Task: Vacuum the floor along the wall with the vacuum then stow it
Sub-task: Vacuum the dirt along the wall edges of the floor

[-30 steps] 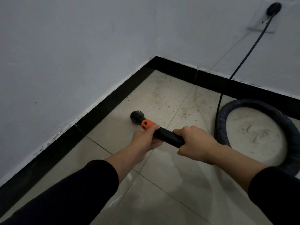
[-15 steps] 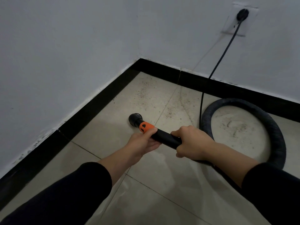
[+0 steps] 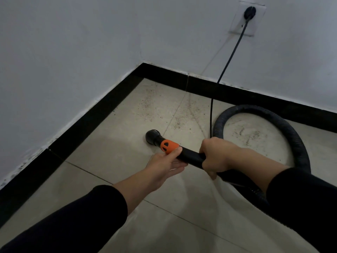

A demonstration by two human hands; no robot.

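The vacuum wand (image 3: 191, 157) is black with an orange collar (image 3: 168, 146). Its round nozzle (image 3: 153, 136) points down onto the beige tile floor (image 3: 113, 154), a short way from the corner. My left hand (image 3: 164, 165) holds the wand just behind the collar, thumb on top and fingers underneath. My right hand (image 3: 218, 156) grips the wand further back. The ribbed black hose (image 3: 291, 136) loops over the floor to the right. Dark dirt specks (image 3: 155, 106) lie on the tiles between the nozzle and the corner.
White walls meet in a corner, edged by a black skirting board (image 3: 87, 125). A black power cord (image 3: 231, 55) runs from a wall socket (image 3: 248, 17) down to the floor beside the hose loop. The vacuum's body is out of view.
The nozzle has crept a little right towards the tile seam. My left hand's fingers have straightened under the wand. The view has shifted, bringing the socket further into frame.
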